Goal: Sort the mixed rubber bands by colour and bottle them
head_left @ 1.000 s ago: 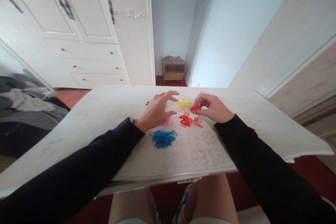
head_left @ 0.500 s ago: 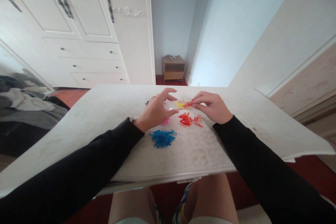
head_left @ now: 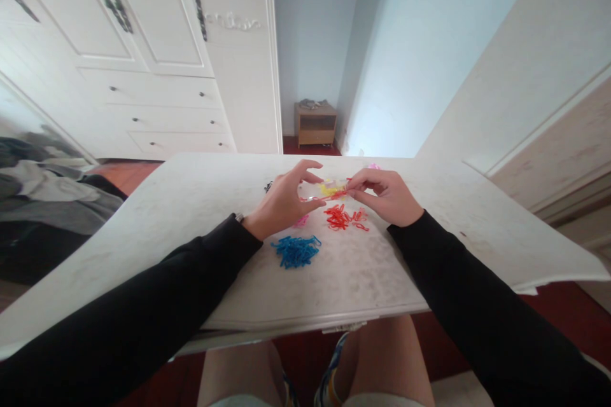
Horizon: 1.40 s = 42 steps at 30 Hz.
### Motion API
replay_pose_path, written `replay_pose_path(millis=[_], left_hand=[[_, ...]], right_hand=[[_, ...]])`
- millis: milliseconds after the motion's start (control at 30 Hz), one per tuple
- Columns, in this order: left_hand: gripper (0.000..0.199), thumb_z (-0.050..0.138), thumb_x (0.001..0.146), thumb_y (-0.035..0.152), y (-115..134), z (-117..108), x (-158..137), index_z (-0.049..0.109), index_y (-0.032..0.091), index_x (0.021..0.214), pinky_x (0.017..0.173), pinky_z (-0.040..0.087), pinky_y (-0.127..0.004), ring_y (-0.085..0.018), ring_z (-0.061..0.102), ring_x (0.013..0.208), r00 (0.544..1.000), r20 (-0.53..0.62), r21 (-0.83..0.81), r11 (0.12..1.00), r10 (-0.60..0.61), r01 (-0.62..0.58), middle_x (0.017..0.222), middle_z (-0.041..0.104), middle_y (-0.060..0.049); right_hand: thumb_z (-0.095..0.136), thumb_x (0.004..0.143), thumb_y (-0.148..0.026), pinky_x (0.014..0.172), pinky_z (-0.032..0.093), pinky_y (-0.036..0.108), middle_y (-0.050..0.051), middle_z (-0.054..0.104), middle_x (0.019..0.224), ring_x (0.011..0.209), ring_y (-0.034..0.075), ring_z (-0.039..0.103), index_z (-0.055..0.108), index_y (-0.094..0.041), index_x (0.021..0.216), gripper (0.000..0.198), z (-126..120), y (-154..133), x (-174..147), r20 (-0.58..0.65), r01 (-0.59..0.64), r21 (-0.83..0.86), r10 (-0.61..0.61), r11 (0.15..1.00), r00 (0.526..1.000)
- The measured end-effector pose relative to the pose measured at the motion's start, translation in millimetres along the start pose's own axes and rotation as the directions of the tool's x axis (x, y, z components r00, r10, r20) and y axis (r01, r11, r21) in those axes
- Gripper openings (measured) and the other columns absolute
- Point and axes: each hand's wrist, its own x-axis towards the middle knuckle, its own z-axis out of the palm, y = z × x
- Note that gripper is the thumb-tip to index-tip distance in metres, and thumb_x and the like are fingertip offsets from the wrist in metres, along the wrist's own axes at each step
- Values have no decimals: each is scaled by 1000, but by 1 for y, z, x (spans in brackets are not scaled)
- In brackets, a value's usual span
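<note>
My left hand (head_left: 282, 200) curves its thumb and fingers around a clear plastic box (head_left: 312, 191), gripping it by its sides. Yellow rubber bands (head_left: 328, 190) show at the box's right part; whether they lie in it or behind it I cannot tell. At the box's right end, my right hand (head_left: 386, 196) pinches red rubber bands between thumb and fingertips. Just in front of the box lies a pile of red rubber bands (head_left: 337, 217), with a few loose ones at its right. A pile of blue rubber bands (head_left: 296, 251) sits nearer to me. Pink bands (head_left: 301, 221) are partly hidden by my left hand.
Something black (head_left: 268, 186) peeks out behind my left hand, and something pink (head_left: 374, 166) behind my right. All this is on a white table (head_left: 353, 280). Beyond it stand a white wardrobe (head_left: 176, 95) and a small wooden cabinet (head_left: 316, 137). Clothes (head_left: 52, 197) lie at the left.
My right fingers have shifted slightly at the box's right end, and the red bands there have changed position. The pink thing behind my right hand shows more. My left hand stays put.
</note>
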Motion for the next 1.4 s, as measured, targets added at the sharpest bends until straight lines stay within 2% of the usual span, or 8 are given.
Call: replay_pose_path(millis=[200, 467, 567, 667, 800, 933, 1133, 1400], left_hand=[[65, 88, 76, 25, 2, 0, 0, 55, 22, 131, 87, 54, -37, -22, 74, 93, 1000, 4, -14, 1000, 2, -2, 107, 79, -5], [65, 89, 75, 27, 7, -2, 0, 56, 23, 130, 77, 54, -33, -21, 74, 87, 1000, -5, -3, 1000, -9, 9, 104, 80, -5], [65, 89, 75, 28, 6, -2, 0, 56, 23, 130, 74, 54, -32, -19, 74, 84, 1000, -14, -10, 1000, -14, 14, 105, 80, -4], [64, 89, 76, 29, 5, -1, 0, 56, 23, 131, 74, 53, -31, -18, 73, 80, 1000, -8, -15, 1000, -17, 17, 105, 79, -4], [65, 89, 74, 26, 6, -2, 0, 56, 22, 130, 77, 54, -32, -19, 73, 84, 1000, 8, -10, 1000, -6, 6, 105, 79, -4], [64, 88, 76, 25, 7, -2, -1, 55, 22, 131, 79, 55, -32, -20, 74, 88, 1000, 25, -21, 1000, 20, -19, 107, 79, -4], [65, 89, 76, 25, 7, -3, -1, 55, 22, 131, 79, 56, -31, -19, 74, 88, 999, 32, -31, 999, 21, -20, 107, 79, -4], [63, 88, 78, 27, 9, -3, -1, 56, 22, 132, 85, 57, -33, -18, 73, 89, 1000, 16, -39, 999, 3, -3, 106, 79, -3]], right_hand=[[79, 85, -41, 70, 55, 34, 6, 69, 86, 77, 18, 62, 74, -22, 83, 20, 1, 3, 1, -65, 65, 43, -62, 997, 996], [74, 90, -39, 74, 51, 37, 6, 73, 85, 80, 20, 64, 75, -22, 86, 18, 0, -1, -1, -154, 23, 13, -21, 1000, 988], [73, 89, -38, 71, 48, 35, 4, 70, 79, 74, 19, 60, 72, -21, 81, 19, -2, -2, -3, -182, -14, 11, 16, 1000, 983], [70, 89, -36, 67, 43, 32, 1, 62, 68, 66, 16, 53, 65, -20, 72, 24, -4, -4, -3, -109, -11, 28, 14, 1000, 994], [61, 95, -38, 67, 40, 32, 1, 60, 68, 66, 16, 52, 61, -20, 70, 31, -4, -6, -1, 50, -13, 32, 11, 999, 999], [59, 96, -38, 67, 39, 31, 1, 60, 70, 68, 16, 52, 59, -20, 71, 30, -3, -7, 0, 81, -4, 37, 1, 999, 997], [65, 94, -40, 64, 37, 30, -1, 53, 70, 66, 15, 47, 62, -21, 84, 21, -2, -5, -1, 31, -37, 67, 35, 997, 999], [65, 94, -31, 61, 35, 28, -4, 49, 72, 63, 12, 44, 61, -22, 96, 10, 0, 0, -1, -119, 26, 112, -13, 993, 993]])
